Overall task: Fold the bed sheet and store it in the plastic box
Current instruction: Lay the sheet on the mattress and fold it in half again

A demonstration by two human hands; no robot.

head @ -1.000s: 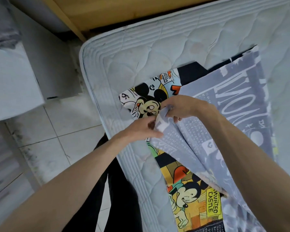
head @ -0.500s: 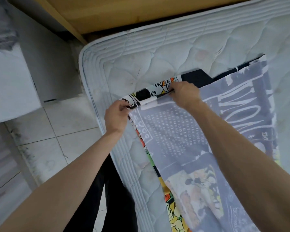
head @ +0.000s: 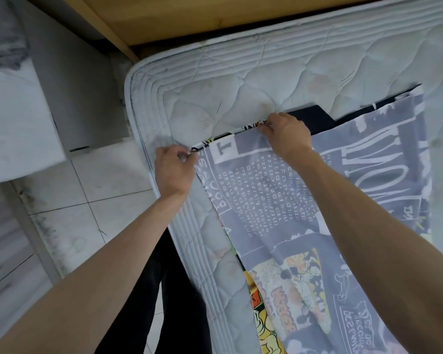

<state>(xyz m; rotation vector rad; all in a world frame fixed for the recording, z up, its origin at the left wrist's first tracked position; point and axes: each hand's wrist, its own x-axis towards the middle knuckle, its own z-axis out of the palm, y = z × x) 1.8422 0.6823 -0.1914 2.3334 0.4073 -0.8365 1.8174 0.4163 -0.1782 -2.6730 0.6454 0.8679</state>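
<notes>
— Item one, the largest?

— Mattress (head: 241,80), bare and quilted. I use it as my folding surface, so the cloth can lie flat.

— Item two?

— Sheet (head: 279,205), spread on the mattress near its left edge, pale underside up. The upper layer is laid over the printed layer; a strip of bright print shows along the far edge and the left side, so the edges are close but not quite matched.

— Item three?

— Right hand (head: 287,136), fingers curled, pinching the far edge partway along, to hold both layers together there.

— Item four?

— Left hand (head: 173,167), fingers curled round the sheet's far left corner, gripping it to pull the edge taut and square it.

— The box?

— Not in view. I judge the folding to be at an early stage.
</notes>
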